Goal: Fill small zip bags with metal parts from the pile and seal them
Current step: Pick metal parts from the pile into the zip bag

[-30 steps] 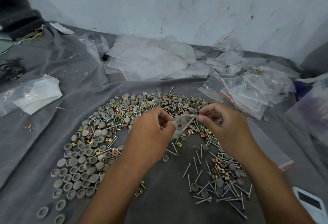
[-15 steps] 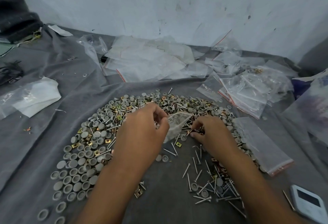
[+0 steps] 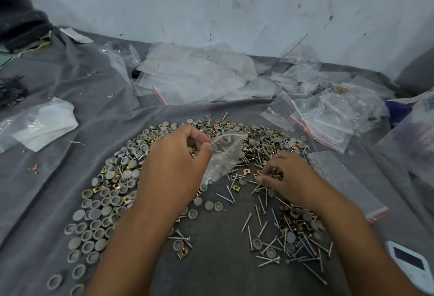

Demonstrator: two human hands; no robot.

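Observation:
My left hand (image 3: 173, 169) pinches the top edge of a small clear zip bag (image 3: 223, 154), which hangs with its mouth gaping and some parts inside. My right hand (image 3: 288, 176) is down on the pile of metal parts (image 3: 258, 145), fingers curled around several screws and brass clips. The pile curves around both hands: grey round caps (image 3: 98, 213) on the left, screws (image 3: 281, 244) and brass clips on the right, all on a grey cloth (image 3: 216, 267).
Empty zip bags (image 3: 195, 77) lie heaped at the back by the wall. Filled bags (image 3: 328, 117) sit at the back right. One flat bag stack (image 3: 347, 180) lies right of my right hand. A white device (image 3: 411, 265) is at the lower right, folded white plastic (image 3: 40, 129) at left.
My right hand let go of the bag's mouth and dropped right and down onto the pile, gathering screws. My left hand kept the bag, which now hangs from it alone.

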